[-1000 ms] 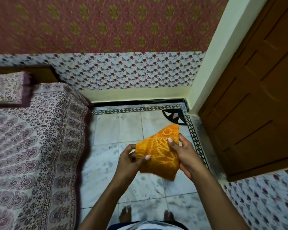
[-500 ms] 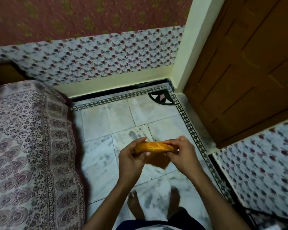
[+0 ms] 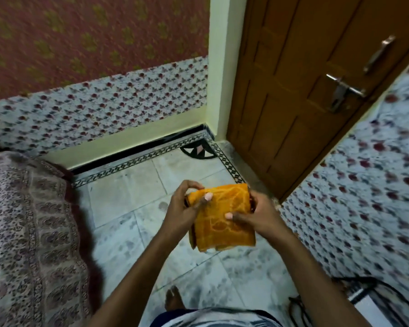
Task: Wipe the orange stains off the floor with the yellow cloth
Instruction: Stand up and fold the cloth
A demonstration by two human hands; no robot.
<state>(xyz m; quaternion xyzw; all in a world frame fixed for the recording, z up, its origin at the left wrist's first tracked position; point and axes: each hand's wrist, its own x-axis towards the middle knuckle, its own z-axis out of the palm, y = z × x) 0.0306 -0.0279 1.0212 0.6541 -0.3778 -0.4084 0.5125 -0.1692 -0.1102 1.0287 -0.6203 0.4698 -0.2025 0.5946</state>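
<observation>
A folded yellow-orange cloth is held in the air in front of me, above the pale marble floor. My left hand grips the cloth's left edge, thumb on top. Along the right edge, my right hand holds it with the thumb pressed onto the upper face. No orange stain shows on the visible floor tiles; only grey smudges do.
A bed with a patterned cover fills the left side. A brown wooden door with a metal handle stands at the right. Black cables lie on the floor at lower right. My bare foot shows below.
The cloth, edge-on and rolled between my hands half a second ago, is now folded flat into a squarish pad. The view has swung right, bringing more door into sight.
</observation>
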